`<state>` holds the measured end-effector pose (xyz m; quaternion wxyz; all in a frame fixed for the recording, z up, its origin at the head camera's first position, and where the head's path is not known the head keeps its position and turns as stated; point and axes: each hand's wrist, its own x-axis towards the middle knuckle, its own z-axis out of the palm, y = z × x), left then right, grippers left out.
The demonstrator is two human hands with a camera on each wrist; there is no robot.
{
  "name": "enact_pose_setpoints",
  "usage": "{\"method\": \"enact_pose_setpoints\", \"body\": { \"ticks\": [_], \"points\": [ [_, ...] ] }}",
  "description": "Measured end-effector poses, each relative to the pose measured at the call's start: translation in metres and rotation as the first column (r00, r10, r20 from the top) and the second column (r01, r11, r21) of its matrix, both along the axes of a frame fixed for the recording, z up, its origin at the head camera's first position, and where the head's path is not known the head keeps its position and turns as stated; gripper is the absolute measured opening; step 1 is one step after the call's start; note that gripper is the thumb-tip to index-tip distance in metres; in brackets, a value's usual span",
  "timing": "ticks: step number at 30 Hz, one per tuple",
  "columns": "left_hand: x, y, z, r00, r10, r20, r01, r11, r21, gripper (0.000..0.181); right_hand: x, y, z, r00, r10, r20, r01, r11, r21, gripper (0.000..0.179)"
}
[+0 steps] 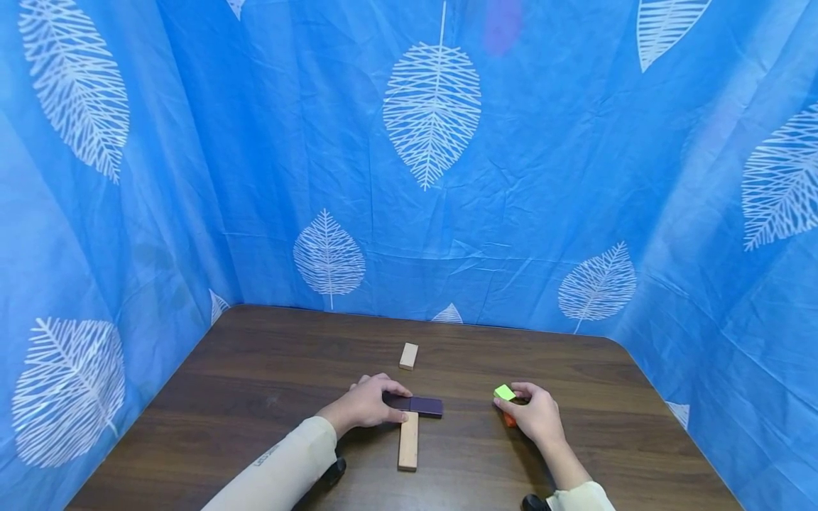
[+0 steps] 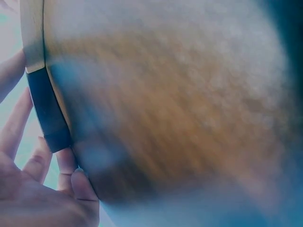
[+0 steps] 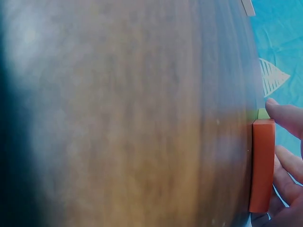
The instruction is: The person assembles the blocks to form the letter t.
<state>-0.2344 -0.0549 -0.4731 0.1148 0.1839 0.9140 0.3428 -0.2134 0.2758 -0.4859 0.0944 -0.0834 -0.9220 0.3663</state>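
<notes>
In the head view my left hand [image 1: 366, 403] spans a dark purple block [image 1: 397, 403], thumb on the near side and index finger on the far side. A second purple block [image 1: 426, 407] lies end to end with it. The thumb tip overlaps the top of a long pale wooden block [image 1: 407, 443] that forms a T with them. The left wrist view shows fingers around the end of the dark block [image 2: 49, 111]. My right hand [image 1: 539, 417] pinches a lime green block [image 1: 504, 392]. Beside it is an orange block [image 3: 262, 165], mostly hidden by the hand in the head view.
A small pale wooden block [image 1: 408, 355] lies farther back on the brown table [image 1: 307, 348]. Blue curtains [image 1: 511, 213] with white leaf prints hang along the back and both sides of the table.
</notes>
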Motion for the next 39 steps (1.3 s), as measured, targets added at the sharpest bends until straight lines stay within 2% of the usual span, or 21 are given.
{"method": "enact_pose_setpoints", "body": {
  "ticks": [9,20,27,33,39],
  "points": [
    [-0.001,0.002,0.0,1.0,-0.008,0.001,0.008,1.0,-0.008,0.031,-0.001,0.0,0.004,0.999,-0.018,0.03,0.018,1.0,0.021,0.043],
    [-0.001,0.001,-0.002,1.0,-0.008,0.004,0.008,1.0,-0.007,0.031,0.005,-0.006,0.011,1.0,0.014,-0.012,-0.013,0.998,0.062,0.039],
    [-0.002,0.0,-0.001,1.0,-0.008,0.026,0.008,1.0,-0.002,0.031,0.015,-0.02,0.018,0.996,0.073,-0.051,-0.07,0.997,0.044,0.039],
    [-0.001,-0.001,-0.001,1.0,-0.011,0.021,0.011,1.0,0.002,0.031,0.027,-0.034,0.017,0.991,0.119,-0.065,-0.119,0.993,0.003,0.036],
    [-0.002,-0.001,-0.001,1.0,-0.007,0.024,0.007,1.0,-0.001,0.031,0.041,-0.049,0.015,0.982,0.176,-0.075,-0.175,0.984,0.019,0.034]
  ]
}}
